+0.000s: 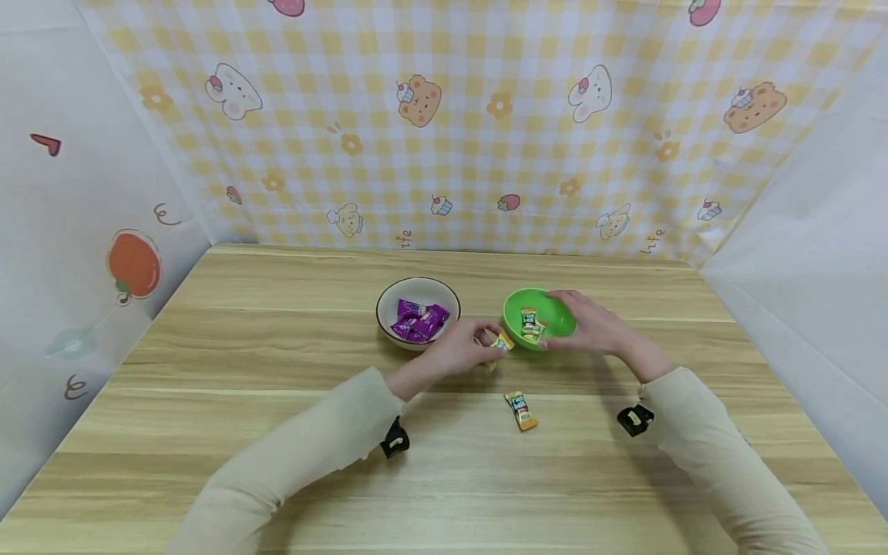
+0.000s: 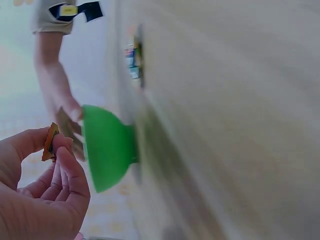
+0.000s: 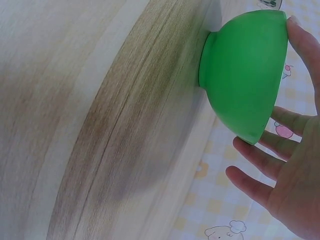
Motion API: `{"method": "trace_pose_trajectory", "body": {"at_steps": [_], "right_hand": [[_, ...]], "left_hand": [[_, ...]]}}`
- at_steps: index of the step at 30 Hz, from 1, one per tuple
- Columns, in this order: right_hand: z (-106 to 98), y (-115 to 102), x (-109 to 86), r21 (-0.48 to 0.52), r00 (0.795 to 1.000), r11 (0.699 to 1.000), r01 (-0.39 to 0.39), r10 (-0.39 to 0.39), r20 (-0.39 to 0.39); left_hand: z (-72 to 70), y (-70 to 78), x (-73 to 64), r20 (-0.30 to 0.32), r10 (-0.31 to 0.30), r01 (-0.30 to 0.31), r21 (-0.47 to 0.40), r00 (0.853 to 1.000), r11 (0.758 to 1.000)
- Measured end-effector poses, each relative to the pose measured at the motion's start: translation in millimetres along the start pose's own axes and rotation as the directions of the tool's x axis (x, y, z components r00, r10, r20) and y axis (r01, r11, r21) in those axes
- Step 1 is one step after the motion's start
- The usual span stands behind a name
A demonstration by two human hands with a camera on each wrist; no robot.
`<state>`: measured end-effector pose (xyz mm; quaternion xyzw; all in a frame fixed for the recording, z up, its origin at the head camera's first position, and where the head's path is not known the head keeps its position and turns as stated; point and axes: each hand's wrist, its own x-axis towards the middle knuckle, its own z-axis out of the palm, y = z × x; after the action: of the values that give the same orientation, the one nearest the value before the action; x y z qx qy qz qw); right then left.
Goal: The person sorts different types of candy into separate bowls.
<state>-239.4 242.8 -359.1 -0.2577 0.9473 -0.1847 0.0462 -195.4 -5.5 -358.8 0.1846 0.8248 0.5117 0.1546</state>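
My left hand [image 1: 459, 348] pinches a small wrapped candy [image 1: 503, 341] with a yellow-orange wrapper between thumb and fingertips, just left of the green bowl [image 1: 516, 304]. In the left wrist view the same candy [image 2: 50, 142] shows edge-on. My right hand [image 1: 590, 325] holds the green bowl by its right side, thumb on the near rim and fingers on the far rim. The bowl stands upright on the table, with "fruit balk" candies [image 1: 529, 322] inside. Another such candy [image 1: 520, 410] lies on the table in front of the bowl.
Left of the green bowl stands a white bowl [image 1: 388, 299] with a dark rim, holding several purple-wrapped candies [image 1: 432, 319]. My left forearm passes in front of it. A yellow checked cloth [image 1: 472, 154] hangs behind the wooden table [image 1: 277, 331].
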Motion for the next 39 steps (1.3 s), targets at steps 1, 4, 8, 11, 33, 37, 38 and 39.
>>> {"method": "trace_pose_trajectory", "body": {"at_steps": [1,4,8,11,33,37,38,39], "right_hand": [[-0.3,-0.3,0.1,0.001,1.0,1.0,0.001,-0.001,-0.001],[-0.8,-0.5,0.1,0.005,1.0,1.0,0.001,-0.001,0.001],[-0.9,-0.8,-0.1,0.0,1.0,1.0,0.002,-0.002,0.006],[-0.8,-1.0,-0.1,-0.005,1.0,1.0,0.001,-0.001,0.01],[-0.1,0.4,0.1,0.01,1.0,1.0,0.026,-0.026,-0.002],[-0.6,0.1,0.3,0.014,1.0,0.999,0.03,-0.03,-0.003],[-0.7,0.0,0.5,0.014,1.0,0.999,0.031,-0.031,-0.003],[-0.9,0.0,0.6,0.014,0.999,0.999,0.034,-0.034,-0.003]], "left_hand": [[-0.8,2.7,1.9,0.002,-0.001,0.001,-0.029,1.0,1.0],[-2.6,11.1,8.9,0.001,-0.013,0.013,-0.107,1.0,0.994],[-3.9,19.3,22.8,-0.028,-0.024,0.02,-0.132,0.999,0.991],[-3.1,21.9,35.3,-0.058,-0.055,0.047,-0.13,0.997,0.99],[8.1,39.6,63.1,-0.126,-0.104,0.064,-0.288,0.987,0.956],[7.9,41.2,57.1,-0.092,-0.124,0.088,-0.328,0.988,0.941],[7.4,40.7,55.0,-0.073,-0.132,0.099,-0.34,0.989,0.935],[6.7,39.9,52.6,-0.05,-0.141,0.116,-0.343,0.989,0.932]]}}
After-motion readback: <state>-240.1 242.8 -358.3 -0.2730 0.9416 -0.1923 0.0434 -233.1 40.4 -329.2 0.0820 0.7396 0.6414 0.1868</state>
